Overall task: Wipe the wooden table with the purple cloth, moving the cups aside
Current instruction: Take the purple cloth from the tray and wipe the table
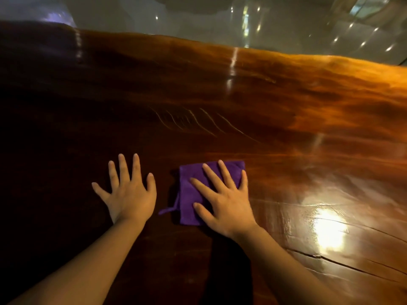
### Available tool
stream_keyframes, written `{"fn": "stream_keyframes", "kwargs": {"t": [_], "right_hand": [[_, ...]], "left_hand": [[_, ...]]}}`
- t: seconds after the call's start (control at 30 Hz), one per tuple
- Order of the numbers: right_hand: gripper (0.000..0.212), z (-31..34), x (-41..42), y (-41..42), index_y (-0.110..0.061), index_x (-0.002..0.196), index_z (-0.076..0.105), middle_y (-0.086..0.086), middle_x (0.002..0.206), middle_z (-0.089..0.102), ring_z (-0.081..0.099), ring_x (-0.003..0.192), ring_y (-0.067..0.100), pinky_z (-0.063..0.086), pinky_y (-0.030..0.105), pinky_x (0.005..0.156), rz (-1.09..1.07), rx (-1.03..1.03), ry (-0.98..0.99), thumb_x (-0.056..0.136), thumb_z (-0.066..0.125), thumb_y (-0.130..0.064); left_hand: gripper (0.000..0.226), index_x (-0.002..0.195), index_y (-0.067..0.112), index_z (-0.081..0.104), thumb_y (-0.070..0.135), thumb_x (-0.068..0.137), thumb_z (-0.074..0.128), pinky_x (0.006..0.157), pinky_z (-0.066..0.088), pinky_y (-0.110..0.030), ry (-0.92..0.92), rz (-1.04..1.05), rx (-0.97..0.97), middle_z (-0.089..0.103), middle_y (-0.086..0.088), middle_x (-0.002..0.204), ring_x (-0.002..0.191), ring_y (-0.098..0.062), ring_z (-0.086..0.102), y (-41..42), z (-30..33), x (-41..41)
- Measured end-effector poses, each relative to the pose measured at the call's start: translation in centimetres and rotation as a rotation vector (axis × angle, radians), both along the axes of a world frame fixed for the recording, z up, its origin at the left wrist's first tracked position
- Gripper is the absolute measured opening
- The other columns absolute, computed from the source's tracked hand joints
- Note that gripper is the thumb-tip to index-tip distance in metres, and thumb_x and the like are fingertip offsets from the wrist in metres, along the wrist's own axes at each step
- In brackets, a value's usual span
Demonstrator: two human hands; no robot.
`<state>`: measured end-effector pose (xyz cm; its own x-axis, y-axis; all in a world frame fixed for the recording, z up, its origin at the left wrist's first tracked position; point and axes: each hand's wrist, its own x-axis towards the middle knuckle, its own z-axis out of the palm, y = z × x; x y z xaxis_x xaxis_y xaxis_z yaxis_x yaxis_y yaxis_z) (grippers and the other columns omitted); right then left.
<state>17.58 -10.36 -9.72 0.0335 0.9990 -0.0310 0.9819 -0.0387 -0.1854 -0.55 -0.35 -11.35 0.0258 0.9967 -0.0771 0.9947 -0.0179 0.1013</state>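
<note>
A person's right hand (226, 201) presses flat, fingers spread, on a folded purple cloth (193, 190) lying near the front of a glossy wooden surface (220, 95). Its grip is open, holding nothing. The left hand (130, 192) rests open just left of the cloth. Wiping appears underway. No cups show; the next stroke likely sweeps toward the far side.

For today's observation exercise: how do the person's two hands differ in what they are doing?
The right hand presses flat on the folded purple cloth; the left hand rests on the bare wooden table. The right hand sits nearer the bright glare, the left over darker wood. Both are open, fingers spread, palms down.
</note>
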Motion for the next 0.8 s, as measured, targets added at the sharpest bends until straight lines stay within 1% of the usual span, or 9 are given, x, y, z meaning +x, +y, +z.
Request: {"fn": "stream_keyframes", "kwargs": {"t": [0.1, 0.2, 0.27, 0.33, 0.43, 0.57, 0.63, 0.7, 0.8], "right_hand": [[0.06, -0.4, 0.7, -4.6, -0.048, 0.138, 0.025, -0.006, 0.155, 0.018, 0.001, 0.144, 0.024, 0.013, 0.071, 0.105, -0.205, -0.01, 0.03, 0.081, 0.032, -0.067], [0.067, -0.9, -1.6, -10.3, -0.047, 0.137, 0.029, -0.006, 0.155, 0.02, 0.014, 0.143, 0.024, 0.016, 0.066, 0.106, -0.36, -0.017, 0.081, 0.074, 0.042, -0.067], [0.076, -1.5, -3.9, -13.0, -0.046, 0.135, 0.033, -0.008, 0.154, 0.019, 0.02, 0.141, 0.023, 0.011, 0.059, 0.108, -0.387, -0.021, 0.086, 0.064, 0.048, -0.07], [0.081, -1.9, -5.1, -13.9, -0.048, 0.135, 0.03, -0.008, 0.151, 0.013, 0.016, 0.14, 0.02, 0.001, 0.054, 0.111, -0.421, -0.036, 0.078, 0.06, 0.048, -0.073], [0.082, -2.3, -5.4, -13.2, -0.045, 0.138, 0.028, -0.003, 0.153, 0.011, 0.012, 0.141, 0.024, 0.0, 0.05, 0.113, -0.443, -0.005, 0.056, 0.062, 0.047, -0.07], [0.071, -1.5, -5.5, -12.5, -0.04, 0.138, 0.033, 0.006, 0.152, 0.024, 0.015, 0.14, 0.033, 0.008, 0.05, 0.109, -0.439, -0.016, 0.071, 0.071, 0.045, -0.062], [0.067, -0.7, -5.4, -12.4, -0.044, 0.141, 0.023, 0.005, 0.154, 0.015, 0.004, 0.143, 0.03, 0.001, 0.048, 0.112, -0.432, -0.026, 0.083, 0.078, 0.038, -0.063], [0.062, -0.4, -4.8, -12.6, -0.052, 0.14, 0.008, -0.002, 0.155, -0.001, -0.012, 0.143, 0.021, -0.008, 0.043, 0.113, -0.388, 0.014, 0.179, 0.083, 0.029, -0.062], [0.062, -0.2, -2.6, -14.0, -0.045, 0.142, 0.011, -0.005, 0.155, -0.002, -0.012, 0.142, 0.009, -0.004, 0.037, 0.113, -0.313, 0.046, 0.31, 0.084, 0.032, -0.048]], "left_hand": [[0.06, 0.144, 0.03, -0.002, 0.049, 0.091, 0.016, 0.109, 0.006, -0.065, -0.015, -0.019, -0.007, -0.003, -0.004, 0.157, 0.143, -0.024, -0.008, 0.0, 0.0, 0.0], [0.06, 0.144, 0.029, -0.004, 0.05, 0.091, 0.015, 0.109, 0.006, -0.066, -0.016, -0.03, -0.013, -0.004, -0.004, 0.157, 0.143, -0.025, -0.009, 0.0, 0.0, 0.0], [0.061, 0.144, 0.029, -0.005, 0.05, 0.09, 0.014, 0.109, 0.006, -0.066, -0.019, -0.032, -0.008, -0.005, -0.005, 0.157, 0.143, -0.025, -0.009, 0.0, -0.1, -0.1], [0.061, 0.144, 0.029, -0.005, 0.05, 0.09, 0.014, 0.109, 0.007, -0.066, -0.026, -0.027, -0.007, -0.004, -0.005, 0.157, 0.143, -0.025, -0.008, 0.0, -0.2, -0.3], [0.061, 0.144, 0.028, -0.003, 0.05, 0.09, 0.015, 0.109, 0.006, -0.066, -0.023, -0.038, -0.013, -0.003, -0.005, 0.157, 0.143, -0.025, -0.008, -0.1, -0.3, -0.4], [0.062, 0.145, 0.028, -0.002, 0.051, 0.09, 0.016, 0.109, 0.004, -0.066, -0.034, -0.051, -0.045, -0.004, -0.006, 0.157, 0.142, -0.026, -0.009, -0.1, 0.0, -0.3], [0.065, 0.145, 0.028, -0.003, 0.053, 0.09, 0.019, 0.11, 0.005, -0.065, -0.12, -0.072, -0.017, -0.007, -0.007, 0.157, 0.142, -0.025, -0.009, -0.4, 0.5, -0.5], [0.068, 0.145, 0.026, -0.001, 0.05, 0.089, 0.026, 0.111, 0.007, -0.061, -0.268, -0.23, 0.094, -0.006, -0.009, 0.156, 0.142, -0.025, -0.007, -2.1, 1.0, -0.1], [0.073, 0.145, 0.025, 0.007, 0.049, 0.083, 0.036, 0.112, 0.011, -0.053, -0.369, -0.814, 0.197, 0.006, -0.007, 0.155, 0.142, -0.024, 0.002, -8.3, 2.4, 2.0]]}}
